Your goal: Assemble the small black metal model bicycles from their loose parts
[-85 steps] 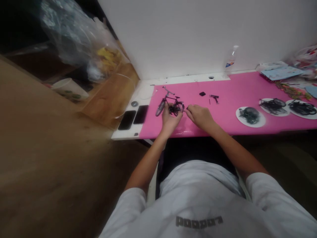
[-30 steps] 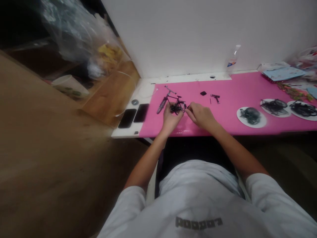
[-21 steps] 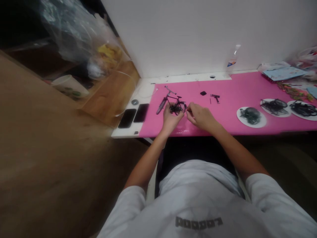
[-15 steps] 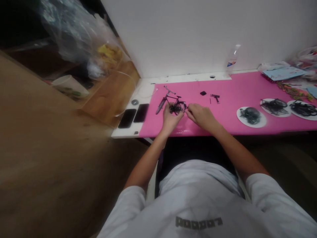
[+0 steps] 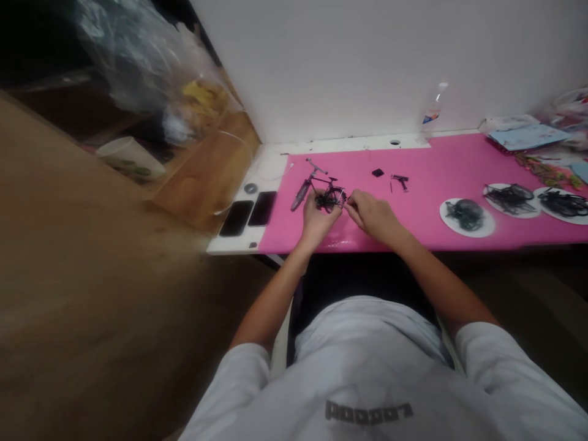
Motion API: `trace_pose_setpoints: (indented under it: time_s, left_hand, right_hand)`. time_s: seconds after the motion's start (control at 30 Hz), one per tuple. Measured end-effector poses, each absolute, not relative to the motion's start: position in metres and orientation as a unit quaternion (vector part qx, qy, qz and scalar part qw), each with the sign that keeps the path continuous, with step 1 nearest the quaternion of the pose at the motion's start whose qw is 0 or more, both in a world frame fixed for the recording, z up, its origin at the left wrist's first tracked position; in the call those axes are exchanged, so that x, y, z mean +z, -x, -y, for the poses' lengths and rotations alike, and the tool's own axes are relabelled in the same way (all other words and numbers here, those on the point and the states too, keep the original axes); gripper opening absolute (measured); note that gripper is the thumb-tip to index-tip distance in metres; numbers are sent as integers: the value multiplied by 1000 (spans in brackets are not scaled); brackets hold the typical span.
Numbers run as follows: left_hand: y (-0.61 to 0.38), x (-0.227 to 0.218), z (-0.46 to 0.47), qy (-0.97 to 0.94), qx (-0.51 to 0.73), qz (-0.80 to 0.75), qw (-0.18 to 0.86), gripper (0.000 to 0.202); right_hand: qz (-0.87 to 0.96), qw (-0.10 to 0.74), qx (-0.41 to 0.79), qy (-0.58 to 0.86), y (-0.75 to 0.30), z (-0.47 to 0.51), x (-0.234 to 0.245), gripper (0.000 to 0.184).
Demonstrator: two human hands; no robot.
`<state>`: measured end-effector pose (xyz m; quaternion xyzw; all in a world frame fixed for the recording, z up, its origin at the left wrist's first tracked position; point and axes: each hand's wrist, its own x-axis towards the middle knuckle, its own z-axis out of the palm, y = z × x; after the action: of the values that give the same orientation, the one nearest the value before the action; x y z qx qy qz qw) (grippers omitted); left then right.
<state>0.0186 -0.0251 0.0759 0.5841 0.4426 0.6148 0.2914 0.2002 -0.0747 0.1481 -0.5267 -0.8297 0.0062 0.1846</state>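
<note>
A small black model bicycle [image 5: 320,180] stands tilted over the pink table cover, its handlebar toward the wall and its rear wheel toward me. My left hand [image 5: 316,219] is closed around the lower rear part, near the pedals and back wheel. Close against the rear wheel, my right hand [image 5: 369,210] pinches with thumb and forefinger at the wheel's right edge. Whatever lies between those fingertips is too small to make out. Beyond my right hand lie a black pistol-shaped tool [image 5: 401,182] and a small black square piece [image 5: 377,173].
Two dark phones [image 5: 261,209] lie on the white table edge at left, below a round grey disc [image 5: 250,188]. White plates [image 5: 489,224] with dark strands stand at right. A clear bottle [image 5: 432,113] stands by the wall. A wooden box [image 5: 202,177] is further left.
Almost nothing differs. The whole view has shifted very slightly, and both hands keep the same hold at the bicycle's rear wheel.
</note>
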Motion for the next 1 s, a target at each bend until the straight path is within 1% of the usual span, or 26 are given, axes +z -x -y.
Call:
trace_pose_setpoints:
  time_s: [0.2, 0.3, 0.37, 0.47, 0.63, 0.73, 1.0]
  left_hand:
    - [-24, 71, 27, -581, 606, -446, 312, 47]
    - [-25, 69, 28, -581, 604, -448, 311, 46]
    - [-25, 70, 27, -573, 609, -453, 310, 46]
    - [-23, 74, 26, -562, 618, -453, 312, 43]
    - [-21, 76, 25, -564, 621, -441, 320, 41]
    - [-23, 74, 26, -563, 619, -438, 327, 41]
    - [-24, 73, 26, -562, 617, -451, 316, 43]
  right_hand:
    - [805, 154, -35, 572, -198, 69, 149, 48]
    - [803, 150, -27, 576, -201, 69, 150, 52]
    - [809, 147, -1, 569, -204, 70, 150, 49]
    - [825, 158, 34, 542, -207, 72, 150, 39]
    - [840, 199, 44, 503, -206, 72, 148, 29]
    - [835, 209, 36, 508, -205, 69, 146, 30]
    - [811, 224, 31, 540, -205, 58, 135, 41]
